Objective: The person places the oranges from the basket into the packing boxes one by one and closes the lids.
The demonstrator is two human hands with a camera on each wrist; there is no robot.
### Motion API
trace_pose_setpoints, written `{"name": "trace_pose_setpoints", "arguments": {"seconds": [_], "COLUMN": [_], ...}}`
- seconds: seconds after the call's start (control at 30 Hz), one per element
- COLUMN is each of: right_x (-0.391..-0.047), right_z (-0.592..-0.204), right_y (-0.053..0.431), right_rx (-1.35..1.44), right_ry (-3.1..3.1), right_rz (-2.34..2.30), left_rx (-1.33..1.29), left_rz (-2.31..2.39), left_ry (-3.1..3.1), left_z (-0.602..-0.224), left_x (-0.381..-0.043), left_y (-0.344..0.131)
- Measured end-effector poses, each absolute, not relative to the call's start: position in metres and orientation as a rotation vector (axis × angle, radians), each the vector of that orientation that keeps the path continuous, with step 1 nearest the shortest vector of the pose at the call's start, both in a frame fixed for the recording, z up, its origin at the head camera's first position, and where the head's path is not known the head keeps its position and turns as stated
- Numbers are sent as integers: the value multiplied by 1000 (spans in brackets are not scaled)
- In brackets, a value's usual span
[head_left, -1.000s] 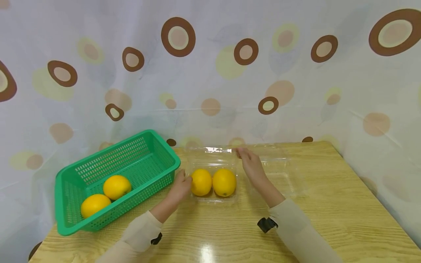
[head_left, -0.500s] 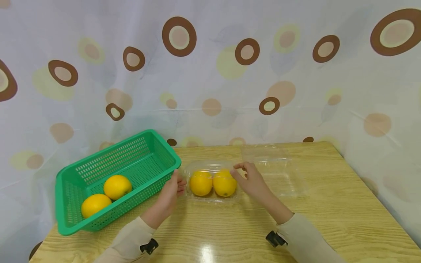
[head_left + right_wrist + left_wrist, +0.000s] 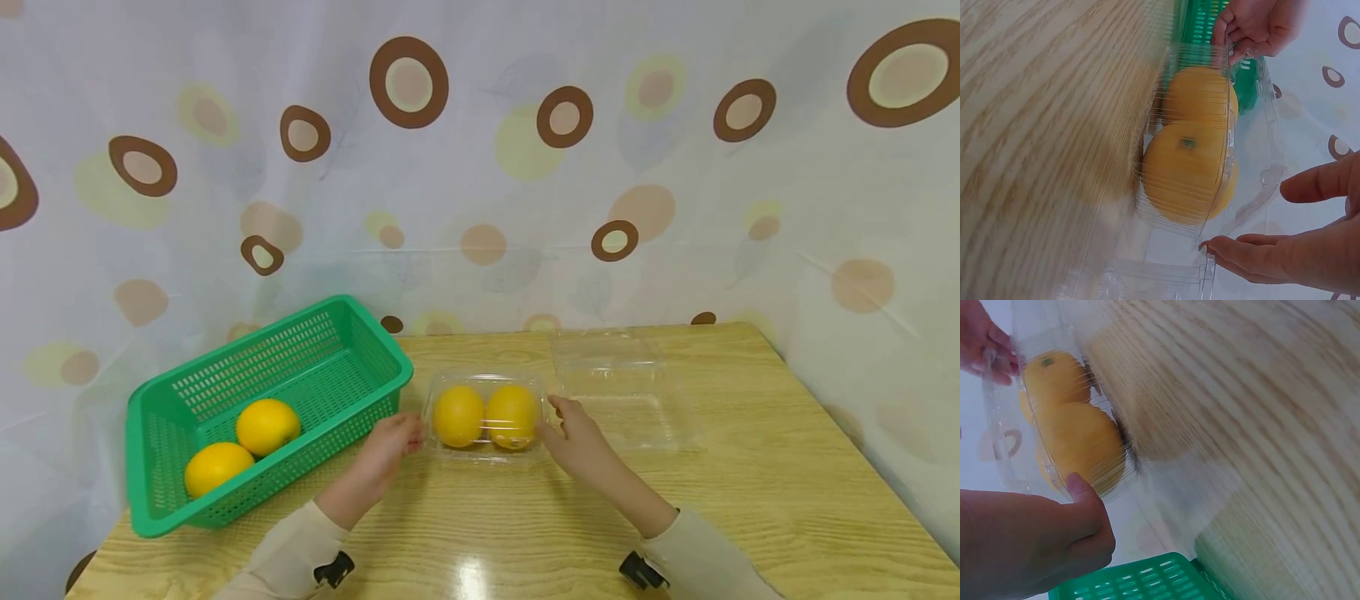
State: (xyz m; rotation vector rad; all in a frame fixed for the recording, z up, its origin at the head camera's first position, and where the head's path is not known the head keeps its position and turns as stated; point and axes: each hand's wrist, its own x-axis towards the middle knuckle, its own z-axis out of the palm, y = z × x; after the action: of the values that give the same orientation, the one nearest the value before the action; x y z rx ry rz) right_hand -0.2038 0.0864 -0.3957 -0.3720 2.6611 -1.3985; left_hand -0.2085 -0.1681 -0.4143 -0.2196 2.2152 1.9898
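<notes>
Your left hand: thumb against the left end of the clear container; pinching or merely touching, cannot tell. Your right hand: thumb and fingers parted, at the right end. Two orange fruits sit inside, side by side. Green basket left; second clear container right.

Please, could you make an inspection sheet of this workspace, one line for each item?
Surface: wood-grain table, light glare near the front.
Job's things: two oranges in a clear container, its lid over them, full closure unclear; two more oranges in a green basket; a second clear container, open.
Clutter: nothing seen.
Hands: left hand at the filled container's left end, grip unclear; right hand at its right end, contact unclear.
Cables: nothing seen.
Surroundings: patterned curtain behind.
</notes>
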Motion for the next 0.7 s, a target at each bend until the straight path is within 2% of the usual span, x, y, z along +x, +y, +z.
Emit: {"name": "trace_pose_setpoints", "arguments": {"seconds": [0.33, 0.7], "right_x": [-198, -201], "right_z": [-400, -406], "right_y": [85, 79], "right_rx": [-364, -328], "right_ry": [2740, 2714], "right_rz": [-1275, -1208], "left_rx": [-109, -104], "left_rz": [1851, 1842], "left_ry": [2266, 2237], "left_z": [-415, -423], "left_x": [-202, -206], "left_y": [-174, -181]}}
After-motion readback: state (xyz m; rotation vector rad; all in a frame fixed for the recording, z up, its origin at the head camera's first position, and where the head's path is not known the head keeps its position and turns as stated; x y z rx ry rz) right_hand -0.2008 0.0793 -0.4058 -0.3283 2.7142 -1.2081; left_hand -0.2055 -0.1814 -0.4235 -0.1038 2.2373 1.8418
